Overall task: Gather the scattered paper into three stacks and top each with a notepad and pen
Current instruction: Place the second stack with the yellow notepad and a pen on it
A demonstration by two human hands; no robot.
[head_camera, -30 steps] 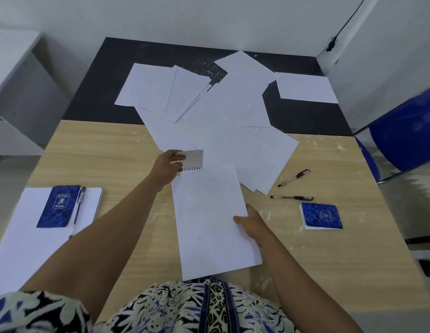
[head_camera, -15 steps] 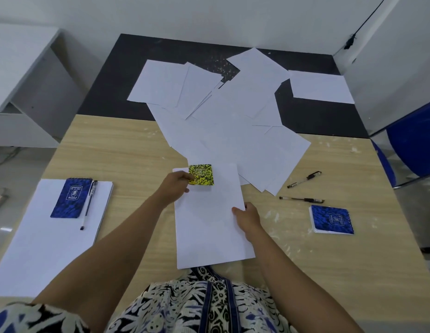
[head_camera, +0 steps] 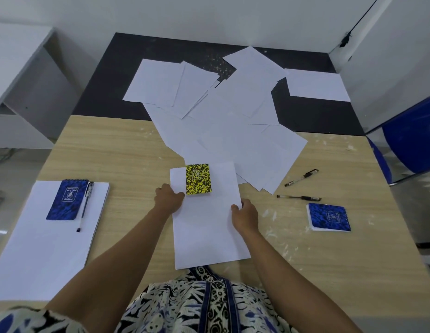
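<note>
Presently, item by item, largest first. Table (head_camera: 118,150): pale wood front, dark section at the back. Scattered paper (head_camera: 233,121): a loose overlapping spread of white sheets across the middle and back of the table, not yet gathered. Left stack (head_camera: 41,248): finished in appearance, topped with a blue notepad (head_camera: 68,199) and a pen (head_camera: 85,205) just beside it. Middle stack (head_camera: 206,227): directly in front of the person, long axis running away from the body, tilted slightly. Yellow notepad (head_camera: 198,179): lay on the far end of the middle stack.

Left hand (head_camera: 168,198): rested on the stack's left edge, fingers curled, touching or just short of the yellow notepad's near corner; whether it gripped the paper could not be told. Right hand (head_camera: 245,213): held the stack's right edge, thumb on top, fingers apparently tucked beneath.

Second blue notepad (head_camera: 329,217): lay apart on the right. Two pens: the near pen (head_camera: 299,197) lay crosswise just right of the right hand; the far pen (head_camera: 301,177) slanted beyond it. Judged: the middle stack lacked its pen, and the right hand was the closer one.
</note>
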